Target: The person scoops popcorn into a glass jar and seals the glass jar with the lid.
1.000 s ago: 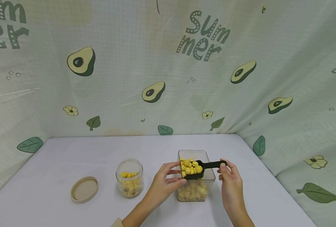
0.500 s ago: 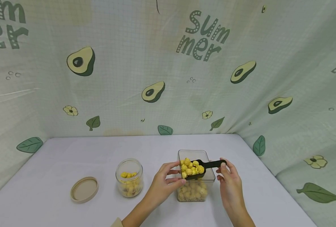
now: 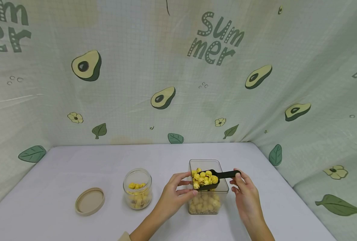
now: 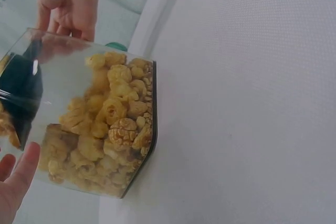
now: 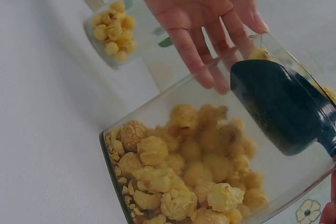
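My right hand pinches the handle end of a black scoop. The scoop's bowl, heaped with yellow popcorn, is level inside the top of a clear square container. More popcorn fills the container's lower part, with small crumbs at its bottom in the left wrist view. At the container's left side, my left hand holds the wall near the rim, its thumb at the front corner. The right wrist view shows the left hand's fingers against the clear wall.
Left of the container stands an open round clear jar partly filled with popcorn. Farther left a beige round lid lies on the white table. A printed cloth hangs behind and at both sides.
The scoop has shifted slightly right within the container's top, and its popcorn has resettled. The left hand, jar and lid stay in place.
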The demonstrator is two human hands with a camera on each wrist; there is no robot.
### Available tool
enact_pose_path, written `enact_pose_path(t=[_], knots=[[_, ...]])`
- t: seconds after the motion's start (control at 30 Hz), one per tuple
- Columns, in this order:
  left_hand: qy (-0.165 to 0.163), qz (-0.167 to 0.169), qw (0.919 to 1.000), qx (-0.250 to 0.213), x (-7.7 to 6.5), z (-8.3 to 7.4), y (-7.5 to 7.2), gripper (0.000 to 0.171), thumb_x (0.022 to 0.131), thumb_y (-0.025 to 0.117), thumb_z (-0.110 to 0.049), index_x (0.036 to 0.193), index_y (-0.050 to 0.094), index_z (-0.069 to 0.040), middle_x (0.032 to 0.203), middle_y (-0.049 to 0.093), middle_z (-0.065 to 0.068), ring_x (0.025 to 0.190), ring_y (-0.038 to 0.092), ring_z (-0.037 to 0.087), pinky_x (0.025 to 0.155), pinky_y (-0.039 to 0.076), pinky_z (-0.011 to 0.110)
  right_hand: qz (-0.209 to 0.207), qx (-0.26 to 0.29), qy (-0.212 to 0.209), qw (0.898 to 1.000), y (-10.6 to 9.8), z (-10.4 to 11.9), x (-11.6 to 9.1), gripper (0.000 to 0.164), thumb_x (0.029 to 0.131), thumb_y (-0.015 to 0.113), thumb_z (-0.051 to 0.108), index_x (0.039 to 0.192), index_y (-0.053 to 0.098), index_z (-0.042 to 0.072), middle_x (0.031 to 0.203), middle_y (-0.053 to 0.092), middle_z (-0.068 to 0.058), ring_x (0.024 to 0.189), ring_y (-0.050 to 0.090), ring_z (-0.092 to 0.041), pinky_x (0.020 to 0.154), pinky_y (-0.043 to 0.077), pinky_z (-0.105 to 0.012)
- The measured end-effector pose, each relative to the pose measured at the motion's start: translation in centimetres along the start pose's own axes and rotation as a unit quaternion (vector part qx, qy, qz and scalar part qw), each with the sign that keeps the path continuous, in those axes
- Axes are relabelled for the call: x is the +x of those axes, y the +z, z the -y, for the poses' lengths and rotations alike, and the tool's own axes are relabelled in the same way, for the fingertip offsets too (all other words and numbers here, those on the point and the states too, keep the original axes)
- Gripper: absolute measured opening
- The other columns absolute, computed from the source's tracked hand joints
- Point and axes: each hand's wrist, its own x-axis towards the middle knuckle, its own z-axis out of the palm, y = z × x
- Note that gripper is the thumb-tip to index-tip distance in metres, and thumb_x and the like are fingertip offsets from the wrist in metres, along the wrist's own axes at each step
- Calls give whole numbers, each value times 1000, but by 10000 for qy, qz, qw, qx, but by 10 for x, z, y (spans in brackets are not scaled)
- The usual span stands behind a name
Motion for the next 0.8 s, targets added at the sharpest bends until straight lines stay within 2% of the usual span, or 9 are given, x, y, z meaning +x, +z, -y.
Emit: enact_pose_path(t=[0.27,0.8], knots=[[-11,28,10000,-7,0,-1,0,55,85,68,-22,134,46,-10,133,43,13,115,51,28,90,52,24,-210,284,-3,9994,-1,1,1,19,95,52,14,95,69,21,74,66,9,73,55,-5,65,40,-16],[-66,6,10000,-46,0,0,1,56,85,68,-23,135,46,-11,133,42,12,115,51,27,89,52,22,-347,675,74,9971,-3,5,1,18,94,52,13,96,69,17,74,64,5,74,54,-7,67,38,-19]])
